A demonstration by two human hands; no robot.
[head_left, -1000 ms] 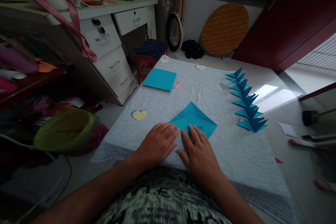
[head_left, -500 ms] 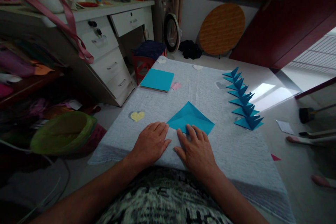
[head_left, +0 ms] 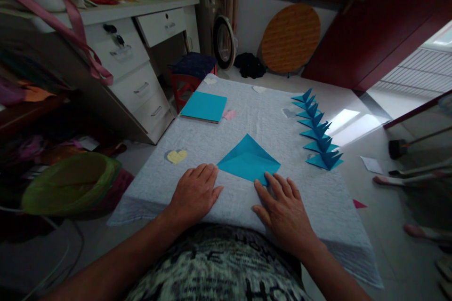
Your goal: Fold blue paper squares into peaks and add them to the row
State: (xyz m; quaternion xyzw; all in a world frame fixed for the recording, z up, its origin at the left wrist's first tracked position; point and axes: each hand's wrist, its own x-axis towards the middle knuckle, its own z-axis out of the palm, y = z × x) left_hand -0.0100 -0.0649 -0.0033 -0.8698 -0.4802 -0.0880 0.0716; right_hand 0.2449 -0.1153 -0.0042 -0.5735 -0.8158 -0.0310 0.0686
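A folded sheet of blue paper (head_left: 247, 160) lies on the cloth-covered table in front of me, its top corner pointing away and faint creases across it. My left hand (head_left: 196, 194) rests flat by the paper's left corner, fingers stretched out and fingertips at that corner. My right hand (head_left: 282, 200) lies with fingers spread, its fingertips pressing on the paper's lower right edge. A row of folded blue paper cranes (head_left: 319, 134) stands along the table's right side. Towards the far left lies a stack of square blue paper (head_left: 205, 106).
The table wears a pale grey cloth (head_left: 243, 202) with heart patches. A white desk with drawers (head_left: 137, 84) stands to the left, above a green-lined bin (head_left: 70, 181). Beyond the table are a red stool (head_left: 187, 84) and a round wooden board (head_left: 291, 37).
My right hand has slid to the right along the paper's lower edge, uncovering more of it. My left hand stays at the left corner. The whole view has shifted slightly.
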